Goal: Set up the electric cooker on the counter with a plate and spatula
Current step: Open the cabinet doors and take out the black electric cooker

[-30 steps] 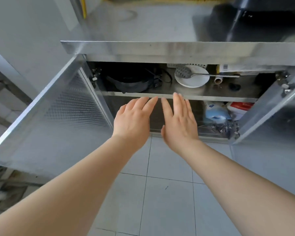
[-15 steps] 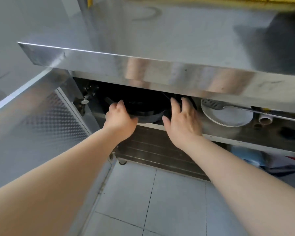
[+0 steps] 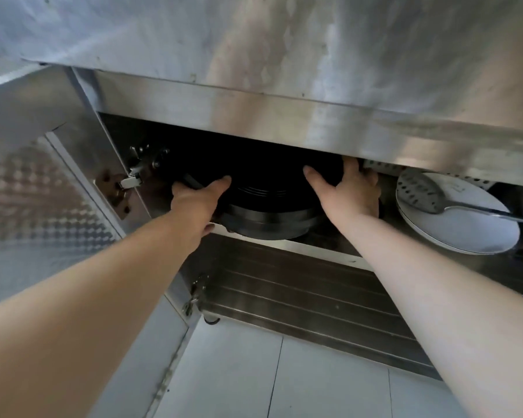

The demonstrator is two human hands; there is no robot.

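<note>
The black electric cooker [image 3: 266,218] sits on the upper shelf inside the open steel cabinet, its top hidden in shadow under the counter edge. My left hand [image 3: 198,200] grips its left side and my right hand [image 3: 349,191] grips its right side, fingers wrapped around the rim. To the right on the same shelf lies a white plate [image 3: 462,233] with a slotted metal spatula [image 3: 420,193] resting across it, its handle pointing right.
The steel counter [image 3: 284,55] overhangs close above the shelf. The left cabinet door [image 3: 43,191] stands open beside my left arm, hinges [image 3: 133,179] near my hand. A shelf edge [image 3: 314,248] runs below the cooker. Tiled floor [image 3: 284,372] lies beneath.
The camera has dropped lower and closer to the shelf. Both hands reached further in and closed around the sides of the cooker.
</note>
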